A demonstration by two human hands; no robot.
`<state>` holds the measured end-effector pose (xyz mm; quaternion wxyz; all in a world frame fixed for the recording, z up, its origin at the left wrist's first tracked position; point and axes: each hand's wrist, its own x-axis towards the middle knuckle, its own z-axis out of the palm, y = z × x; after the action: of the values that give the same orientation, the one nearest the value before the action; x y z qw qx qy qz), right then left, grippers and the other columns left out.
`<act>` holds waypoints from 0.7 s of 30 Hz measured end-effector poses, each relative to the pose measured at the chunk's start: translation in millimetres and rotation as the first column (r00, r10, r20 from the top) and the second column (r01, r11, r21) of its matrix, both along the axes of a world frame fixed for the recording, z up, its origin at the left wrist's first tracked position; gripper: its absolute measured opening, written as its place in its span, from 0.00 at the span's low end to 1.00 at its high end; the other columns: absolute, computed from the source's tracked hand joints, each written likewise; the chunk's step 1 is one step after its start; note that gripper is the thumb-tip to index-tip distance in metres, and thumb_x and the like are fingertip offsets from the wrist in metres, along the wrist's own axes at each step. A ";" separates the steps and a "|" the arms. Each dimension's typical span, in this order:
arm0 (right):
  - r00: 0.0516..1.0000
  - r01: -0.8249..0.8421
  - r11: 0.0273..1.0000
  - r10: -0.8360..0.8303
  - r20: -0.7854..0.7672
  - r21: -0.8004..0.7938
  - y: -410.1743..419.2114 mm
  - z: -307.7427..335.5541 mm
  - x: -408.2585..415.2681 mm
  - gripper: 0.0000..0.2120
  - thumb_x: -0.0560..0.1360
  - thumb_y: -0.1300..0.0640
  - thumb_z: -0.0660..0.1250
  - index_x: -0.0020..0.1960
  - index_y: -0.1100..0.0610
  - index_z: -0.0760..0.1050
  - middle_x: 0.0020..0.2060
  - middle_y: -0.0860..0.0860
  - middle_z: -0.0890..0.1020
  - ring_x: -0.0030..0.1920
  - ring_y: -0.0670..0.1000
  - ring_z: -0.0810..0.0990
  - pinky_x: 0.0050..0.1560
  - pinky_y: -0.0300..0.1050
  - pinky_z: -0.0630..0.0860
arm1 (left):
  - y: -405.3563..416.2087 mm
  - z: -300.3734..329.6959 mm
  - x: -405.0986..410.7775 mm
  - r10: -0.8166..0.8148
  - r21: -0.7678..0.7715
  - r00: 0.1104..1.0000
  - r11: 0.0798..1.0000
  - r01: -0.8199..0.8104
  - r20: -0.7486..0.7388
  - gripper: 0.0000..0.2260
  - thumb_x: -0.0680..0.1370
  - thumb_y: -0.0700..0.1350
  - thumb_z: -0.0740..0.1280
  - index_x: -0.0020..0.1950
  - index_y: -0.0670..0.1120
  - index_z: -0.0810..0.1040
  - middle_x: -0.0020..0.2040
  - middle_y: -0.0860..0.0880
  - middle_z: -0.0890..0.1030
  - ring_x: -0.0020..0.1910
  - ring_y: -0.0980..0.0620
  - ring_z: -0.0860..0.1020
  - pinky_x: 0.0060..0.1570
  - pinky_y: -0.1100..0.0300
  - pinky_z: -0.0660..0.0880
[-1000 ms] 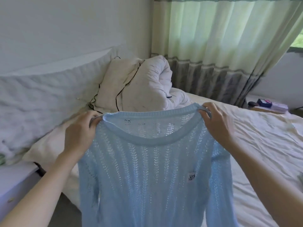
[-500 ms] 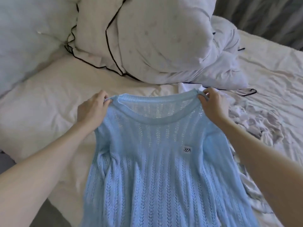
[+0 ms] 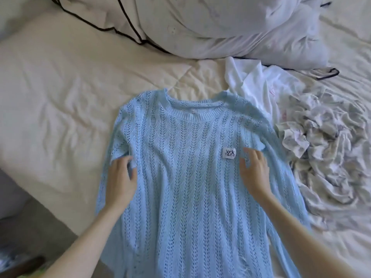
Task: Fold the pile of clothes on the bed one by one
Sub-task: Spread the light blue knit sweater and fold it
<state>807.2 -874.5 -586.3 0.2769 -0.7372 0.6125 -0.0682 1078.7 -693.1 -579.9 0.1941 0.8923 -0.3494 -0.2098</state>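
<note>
Bed with a rumpled cream quilted cover fills the view; a bunched white duvet with black piping lies along the far side, and a strip of grey floor shows at lower left.

Light blue open-knit sweater lies face up on the cover, neckline pointing away from the person, hem running out of frame at the bottom. A small white woven label sits on the chest. Both sleeves lie down along the body sides — likely laid so to give a flat rectangle before folding.

Left hand rests on the sweater near the armpit seam, fingers loosely spread; the fingertips are blurred, so whether they press or only touch cannot be told. Right hand rests just beside the label, fingers spread and slightly bent, gripping nothing. Judgement: both palms are placed to smooth the knit outward, since the loose mesh wrinkles and stretches easily.

Remaining pile sits just right of the sweater — a crumpled white garment partly under the sweater's shoulder, and a creased grey-and-white printed cloth beyond it. Folding of this piece not yet begun.
</note>
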 end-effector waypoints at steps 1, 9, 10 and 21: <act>1.000 0.018 1.000 -0.018 -0.010 0.023 23.8 -4.6 -13.2 0.17 0.78 0.61 0.62 0.66 0.62 0.71 0.63 0.59 0.74 0.64 0.60 0.69 0.63 0.52 0.63 | 22.1 -4.8 -16.1 0.036 0.016 0.998 0.999 -0.035 -0.050 0.11 0.77 0.36 0.64 0.59 0.36 0.74 0.53 0.37 0.75 0.56 0.39 0.73 0.55 0.50 0.68; 0.907 0.412 0.901 -0.390 -0.161 0.138 182.8 -24.9 -115.8 0.21 0.76 0.52 0.67 0.62 0.64 0.72 0.56 0.62 0.75 0.58 0.62 0.73 0.58 0.55 0.69 | 144.0 -28.6 -101.2 0.385 0.100 0.877 0.923 -0.372 -0.288 0.19 0.77 0.41 0.67 0.64 0.37 0.67 0.56 0.41 0.76 0.55 0.41 0.75 0.47 0.53 0.71; 0.889 0.449 0.878 -0.418 -0.188 0.168 196.4 -27.6 -126.0 0.23 0.75 0.48 0.67 0.62 0.63 0.72 0.56 0.61 0.74 0.58 0.62 0.72 0.58 0.55 0.68 | 155.2 -31.8 -106.4 0.411 0.136 0.854 0.911 -0.388 -0.319 0.17 0.77 0.43 0.67 0.61 0.38 0.67 0.50 0.42 0.77 0.48 0.42 0.76 0.40 0.54 0.70; 0.670 0.724 0.656 -0.742 0.008 0.215 208.8 -11.6 -171.9 0.07 0.79 0.55 0.59 0.49 0.59 0.69 0.41 0.58 0.72 0.45 0.58 0.72 0.45 0.57 0.70 | 216.7 -27.1 -108.0 0.634 0.052 0.588 0.701 -0.711 -0.502 0.03 0.81 0.42 0.57 0.49 0.44 0.66 0.46 0.43 0.72 0.41 0.47 0.71 0.41 0.54 0.68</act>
<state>635.3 -665.7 -597.9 0.3249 -0.3925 0.8473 -0.1494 970.6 -476.5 -607.0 0.4083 0.8570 0.0600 -0.3085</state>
